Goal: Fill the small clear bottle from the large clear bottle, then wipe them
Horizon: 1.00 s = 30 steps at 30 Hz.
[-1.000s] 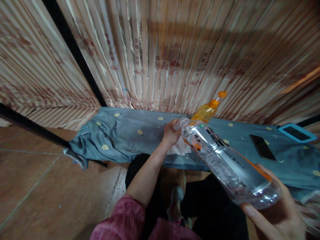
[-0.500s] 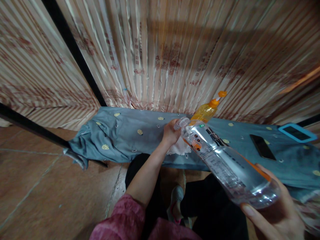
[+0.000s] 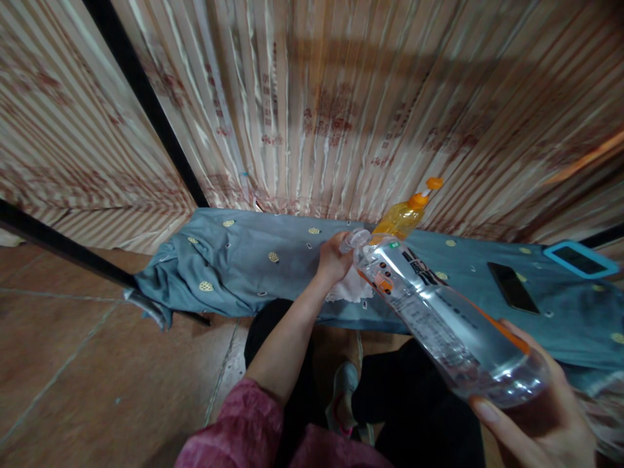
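Note:
A large clear plastic bottle (image 3: 439, 318), with a silver and orange label, lies slanted across the view in front of me. Its mouth points up and left. My right hand (image 3: 541, 409) grips its base end, thumb on the near side. At the neck is my left hand (image 3: 335, 259), closed, with its fingers mostly hidden behind the bottle. White tissue (image 3: 348, 287) shows just below the left hand; whether the hand touches it I cannot tell. Beyond the neck stands a yellow pump bottle (image 3: 397, 220) with an orange top, its lower part hidden.
A grey-blue patterned cloth (image 3: 238, 260) covers the bench. To the right lie a black phone (image 3: 511, 286) and a blue-framed device (image 3: 580, 259). A pleated curtain (image 3: 331, 117) hangs behind, with a black pole (image 3: 146, 104) at left.

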Each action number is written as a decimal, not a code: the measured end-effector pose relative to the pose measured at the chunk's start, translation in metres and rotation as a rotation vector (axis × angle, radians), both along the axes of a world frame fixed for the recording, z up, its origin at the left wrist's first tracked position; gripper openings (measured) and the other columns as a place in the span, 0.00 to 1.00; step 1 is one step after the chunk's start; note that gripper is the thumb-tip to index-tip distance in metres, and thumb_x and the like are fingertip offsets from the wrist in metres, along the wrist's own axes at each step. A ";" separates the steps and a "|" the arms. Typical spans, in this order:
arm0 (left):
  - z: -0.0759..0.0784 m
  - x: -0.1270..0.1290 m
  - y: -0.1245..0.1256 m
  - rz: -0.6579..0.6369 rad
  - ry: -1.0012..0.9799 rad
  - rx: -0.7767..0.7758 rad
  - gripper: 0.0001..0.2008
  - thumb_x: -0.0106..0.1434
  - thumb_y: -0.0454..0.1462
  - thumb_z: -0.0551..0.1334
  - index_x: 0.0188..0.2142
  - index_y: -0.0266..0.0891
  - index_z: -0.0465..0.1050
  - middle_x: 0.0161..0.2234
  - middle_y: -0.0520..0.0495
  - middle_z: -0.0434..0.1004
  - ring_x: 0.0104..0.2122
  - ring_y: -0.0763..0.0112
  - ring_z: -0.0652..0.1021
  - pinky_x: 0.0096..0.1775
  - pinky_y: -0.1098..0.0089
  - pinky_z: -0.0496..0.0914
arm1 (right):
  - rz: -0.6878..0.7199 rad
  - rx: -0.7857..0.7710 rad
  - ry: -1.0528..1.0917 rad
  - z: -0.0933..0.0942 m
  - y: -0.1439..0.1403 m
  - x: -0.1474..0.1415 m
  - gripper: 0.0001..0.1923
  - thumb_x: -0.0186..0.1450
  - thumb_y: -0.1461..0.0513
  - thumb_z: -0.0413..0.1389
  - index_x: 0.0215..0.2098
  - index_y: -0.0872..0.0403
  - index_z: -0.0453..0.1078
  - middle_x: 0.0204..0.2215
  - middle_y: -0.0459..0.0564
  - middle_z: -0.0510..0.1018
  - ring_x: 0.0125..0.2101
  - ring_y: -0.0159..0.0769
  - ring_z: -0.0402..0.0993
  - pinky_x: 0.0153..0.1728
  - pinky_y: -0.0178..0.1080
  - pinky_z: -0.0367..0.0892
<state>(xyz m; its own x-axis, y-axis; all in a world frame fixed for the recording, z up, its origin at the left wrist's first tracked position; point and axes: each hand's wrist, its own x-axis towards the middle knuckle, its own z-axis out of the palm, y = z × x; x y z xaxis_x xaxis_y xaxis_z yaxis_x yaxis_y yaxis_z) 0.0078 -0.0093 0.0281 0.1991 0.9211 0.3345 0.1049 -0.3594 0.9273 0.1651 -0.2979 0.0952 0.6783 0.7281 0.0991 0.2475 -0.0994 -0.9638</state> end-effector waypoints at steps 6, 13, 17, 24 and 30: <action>0.000 0.001 0.000 0.008 0.012 0.000 0.08 0.69 0.42 0.65 0.40 0.41 0.82 0.43 0.43 0.90 0.44 0.56 0.87 0.49 0.61 0.80 | 0.019 -0.006 -0.002 -0.001 -0.001 0.004 0.55 0.49 0.48 0.78 0.72 0.45 0.67 0.73 0.54 0.69 0.68 0.60 0.70 0.60 0.48 0.75; 0.003 -0.001 -0.002 0.012 0.031 -0.021 0.08 0.69 0.41 0.67 0.43 0.42 0.83 0.45 0.44 0.90 0.46 0.56 0.87 0.51 0.61 0.80 | 0.014 -0.023 -0.033 0.014 0.004 -0.013 0.63 0.50 0.42 0.76 0.78 0.46 0.58 0.76 0.57 0.64 0.72 0.73 0.59 0.74 0.72 0.48; 0.004 -0.002 -0.003 0.008 0.036 -0.013 0.08 0.69 0.40 0.66 0.43 0.41 0.83 0.46 0.44 0.90 0.46 0.56 0.87 0.51 0.61 0.80 | -0.008 -0.029 -0.022 0.012 0.003 -0.011 0.66 0.51 0.41 0.76 0.80 0.45 0.55 0.77 0.56 0.61 0.74 0.74 0.56 0.73 0.70 0.51; 0.003 -0.002 -0.003 0.012 0.047 -0.019 0.08 0.67 0.40 0.67 0.43 0.41 0.82 0.46 0.44 0.90 0.47 0.56 0.87 0.51 0.61 0.80 | 0.010 0.023 -0.088 -0.007 -0.003 0.010 0.53 0.48 0.48 0.79 0.68 0.49 0.69 0.61 0.57 0.79 0.56 0.58 0.79 0.49 0.47 0.79; 0.004 -0.001 -0.003 0.015 0.036 -0.016 0.07 0.68 0.40 0.66 0.42 0.42 0.82 0.45 0.44 0.90 0.47 0.56 0.87 0.52 0.61 0.80 | -0.025 0.005 -0.041 -0.012 -0.003 0.008 0.52 0.46 0.47 0.80 0.64 0.51 0.69 0.52 0.57 0.83 0.46 0.55 0.82 0.42 0.47 0.81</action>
